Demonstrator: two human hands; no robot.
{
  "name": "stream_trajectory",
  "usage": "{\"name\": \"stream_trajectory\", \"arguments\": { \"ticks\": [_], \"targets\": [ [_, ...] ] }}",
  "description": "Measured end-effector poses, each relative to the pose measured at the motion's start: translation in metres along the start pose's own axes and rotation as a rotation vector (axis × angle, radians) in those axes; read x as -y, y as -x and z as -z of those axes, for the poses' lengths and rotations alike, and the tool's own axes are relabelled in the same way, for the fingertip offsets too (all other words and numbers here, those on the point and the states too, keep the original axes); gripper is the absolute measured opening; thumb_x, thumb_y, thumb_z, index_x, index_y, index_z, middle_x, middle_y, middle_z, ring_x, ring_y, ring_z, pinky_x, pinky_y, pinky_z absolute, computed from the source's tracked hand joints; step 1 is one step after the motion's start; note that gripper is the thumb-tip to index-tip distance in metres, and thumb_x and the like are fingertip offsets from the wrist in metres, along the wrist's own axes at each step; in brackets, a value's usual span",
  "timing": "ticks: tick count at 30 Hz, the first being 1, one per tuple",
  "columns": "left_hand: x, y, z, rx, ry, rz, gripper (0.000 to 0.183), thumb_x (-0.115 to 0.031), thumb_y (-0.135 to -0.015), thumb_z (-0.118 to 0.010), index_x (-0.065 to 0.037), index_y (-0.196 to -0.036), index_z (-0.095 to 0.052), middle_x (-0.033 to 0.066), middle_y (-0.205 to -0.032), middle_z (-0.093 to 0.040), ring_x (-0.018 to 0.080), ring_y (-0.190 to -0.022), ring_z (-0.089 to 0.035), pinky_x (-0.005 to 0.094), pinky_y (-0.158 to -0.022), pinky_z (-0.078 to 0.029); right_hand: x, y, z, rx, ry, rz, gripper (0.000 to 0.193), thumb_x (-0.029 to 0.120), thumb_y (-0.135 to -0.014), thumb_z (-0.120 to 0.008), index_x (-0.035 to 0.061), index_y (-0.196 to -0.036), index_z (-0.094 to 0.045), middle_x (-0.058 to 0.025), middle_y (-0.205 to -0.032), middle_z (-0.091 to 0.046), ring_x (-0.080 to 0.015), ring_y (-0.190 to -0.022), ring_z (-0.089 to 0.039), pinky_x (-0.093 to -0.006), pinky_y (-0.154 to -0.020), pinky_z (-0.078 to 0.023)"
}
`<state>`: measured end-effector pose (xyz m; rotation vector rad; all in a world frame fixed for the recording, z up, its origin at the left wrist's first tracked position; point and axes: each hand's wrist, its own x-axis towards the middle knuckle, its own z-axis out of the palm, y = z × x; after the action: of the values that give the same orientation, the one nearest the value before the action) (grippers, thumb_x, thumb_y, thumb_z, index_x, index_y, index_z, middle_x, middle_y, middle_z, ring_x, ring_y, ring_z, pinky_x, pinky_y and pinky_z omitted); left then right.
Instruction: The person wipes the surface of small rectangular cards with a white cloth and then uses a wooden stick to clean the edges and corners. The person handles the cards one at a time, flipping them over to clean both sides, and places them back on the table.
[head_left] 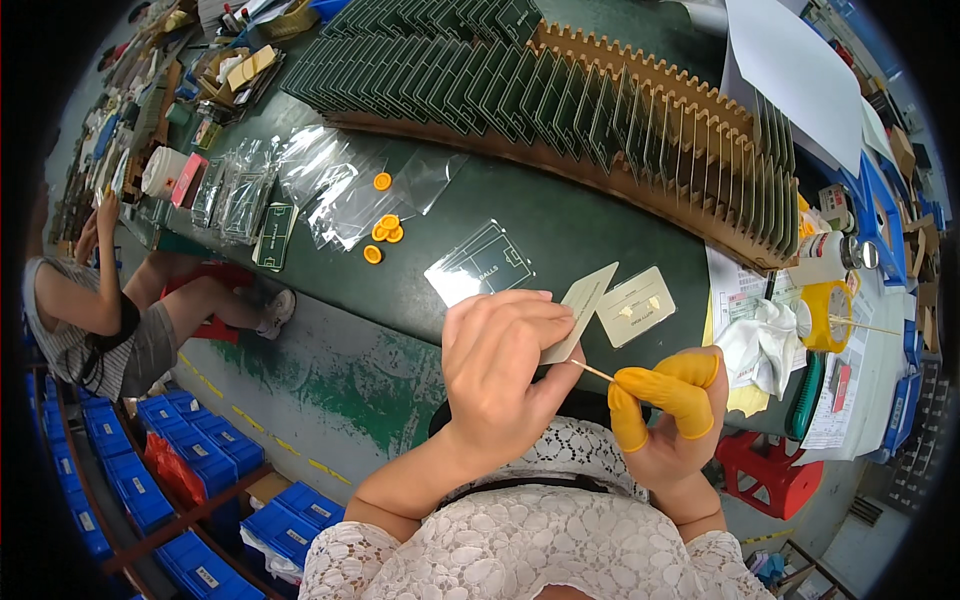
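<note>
My left hand (500, 365) pinches a small cream card (590, 300), tilted on edge above the green table. In my right hand (672, 425), with yellow rubber covers on several fingers, is a thin wooden stick (594, 371). Its tip reaches the card's lower edge beside my left fingers; my hand hides whether it touches. Just beyond, another cream card (622, 318) with a small pale-gold patch lies flat on the table. To the left of it, dark green cards (490, 262) with white lines lie under a glossy clear film.
A slotted wooden rack (640, 195) full of green cards spans the far side. Orange discs (388, 228) and clear plastic bags (335, 195) lie at left. A yellow tape roll (828, 315) and white cloth (762, 345) are at right. Another person (95, 310) sits far left.
</note>
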<state>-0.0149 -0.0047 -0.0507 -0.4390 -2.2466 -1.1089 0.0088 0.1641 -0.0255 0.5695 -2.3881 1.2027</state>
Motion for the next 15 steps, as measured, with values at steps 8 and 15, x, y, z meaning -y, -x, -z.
{"name": "stream_trajectory", "arguments": {
  "ticks": [8, 15],
  "targets": [
    [0.0009, -0.0003, -0.0003, -0.04, 0.0, -0.038, 0.033, 0.0, -0.061, -0.077, -0.005, -0.09, -0.061, 0.0065, -0.092, -0.067, 0.0262, -0.089, -0.065, 0.0361, -0.082, -0.043, -0.001, 0.0022, 0.0005, 0.006, -0.028, -0.014, 0.032, 0.005, -0.067, -0.081, 0.0099, -0.097, -0.069, -0.0038, -0.084, -0.053, -0.0215, -0.074, -0.047, -0.0301, -0.061, -0.038],
    [0.0007, 0.0004, -0.0009, -0.063, 0.021, -0.078, 0.032, 0.001, -0.063, -0.077, -0.005, -0.09, -0.061, 0.0065, -0.092, -0.068, 0.0257, -0.088, -0.066, 0.0359, -0.081, -0.044, 0.0013, 0.0031, 0.0009, 0.034, -0.047, -0.01, 0.027, 0.007, -0.07, -0.078, 0.0084, -0.095, -0.067, -0.0048, -0.084, -0.051, -0.0212, -0.074, -0.046, -0.0302, -0.061, -0.038]
  ]
}}
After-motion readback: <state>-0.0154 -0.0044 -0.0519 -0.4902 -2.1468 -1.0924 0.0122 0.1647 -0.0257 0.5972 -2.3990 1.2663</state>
